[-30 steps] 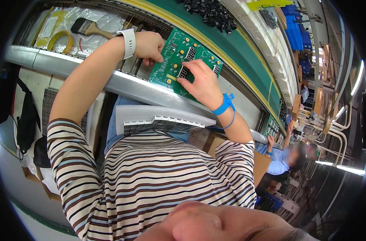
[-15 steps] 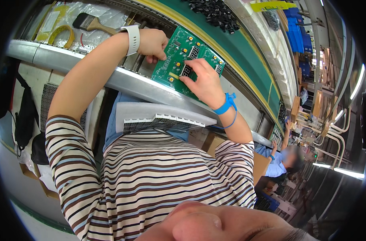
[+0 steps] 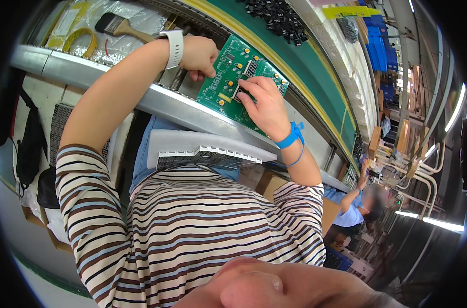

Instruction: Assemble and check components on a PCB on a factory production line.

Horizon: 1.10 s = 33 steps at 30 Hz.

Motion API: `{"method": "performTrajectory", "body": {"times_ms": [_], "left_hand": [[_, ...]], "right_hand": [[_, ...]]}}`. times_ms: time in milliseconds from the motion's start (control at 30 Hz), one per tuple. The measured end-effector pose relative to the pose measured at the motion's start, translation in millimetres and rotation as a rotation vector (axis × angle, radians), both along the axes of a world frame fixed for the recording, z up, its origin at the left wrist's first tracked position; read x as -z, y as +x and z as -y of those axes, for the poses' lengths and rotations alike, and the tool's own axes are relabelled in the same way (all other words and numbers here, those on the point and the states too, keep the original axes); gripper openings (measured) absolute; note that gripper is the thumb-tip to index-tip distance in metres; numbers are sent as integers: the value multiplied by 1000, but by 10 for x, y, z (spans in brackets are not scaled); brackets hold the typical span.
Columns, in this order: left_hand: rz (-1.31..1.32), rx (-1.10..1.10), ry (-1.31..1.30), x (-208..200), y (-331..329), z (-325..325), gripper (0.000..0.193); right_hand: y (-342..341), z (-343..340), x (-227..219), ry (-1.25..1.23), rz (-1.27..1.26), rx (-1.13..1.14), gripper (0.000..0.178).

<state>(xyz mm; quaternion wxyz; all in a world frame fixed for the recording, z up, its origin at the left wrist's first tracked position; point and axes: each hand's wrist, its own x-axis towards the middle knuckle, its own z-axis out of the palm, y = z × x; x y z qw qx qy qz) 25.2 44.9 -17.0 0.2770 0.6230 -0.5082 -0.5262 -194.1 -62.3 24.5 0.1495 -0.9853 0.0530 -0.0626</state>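
A green circuit board (image 3: 215, 87) lies tilted across the metal rails of the line in front of me. It carries several small yellow-topped buttons and black seven-segment digit displays (image 3: 251, 68). My left hand (image 3: 198, 56), a white watch on its wrist, grips the board's left edge between thumb and curled fingers. Over the board, my right hand (image 3: 267, 105) has thumb and forefinger closed about the lower digit display (image 3: 237, 93), partly covering it. A blue strap (image 3: 291, 136) circles the right wrist. Beside that display sits a short yellow strip (image 3: 225, 97).
A brush (image 3: 121, 27) and a yellow tape roll (image 3: 84, 45) lie on plastic bags at the left. Black parts (image 3: 277, 20) are heaped on the green belt (image 3: 315, 77). Foam holding display modules (image 3: 208, 156) rests at my lap. Another person (image 3: 350, 208) works at the right.
My right thumb has drawn back from beside the yellow strip toward the lower display. The board appears slightly shifted to the right. The other person's arm has moved.
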Motion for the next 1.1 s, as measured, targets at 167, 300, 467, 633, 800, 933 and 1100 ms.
{"method": "performTrajectory", "body": {"times_ms": [167, 300, 467, 633, 800, 933, 1100], "left_hand": [[-10, -3, 17, 32, 23, -19, 20], [179, -4, 51, -177, 71, -34, 24], [390, -214, -236, -319, 300, 314, 21], [856, -405, -533, -188, 312, 838, 22], [996, -433, -478, -43, 296, 1113, 23], [982, -402, -411, -88, 281, 1144, 21], [905, -499, -623, -40, 238, 960, 25]], "right_hand": [[125, 170, -116, 145, -31, 80, 31], [311, 1161, -50, -21, 296, 393, 16], [367, 2001, 305, -135, 304, 488, 21], [433, 1965, 373, -8, 257, 454, 24], [299, 1860, 330, 59, 254, 388, 20], [169, 1812, 296, 71, 212, 386, 20], [80, 1707, 281, 14, 237, 396, 23]]}}
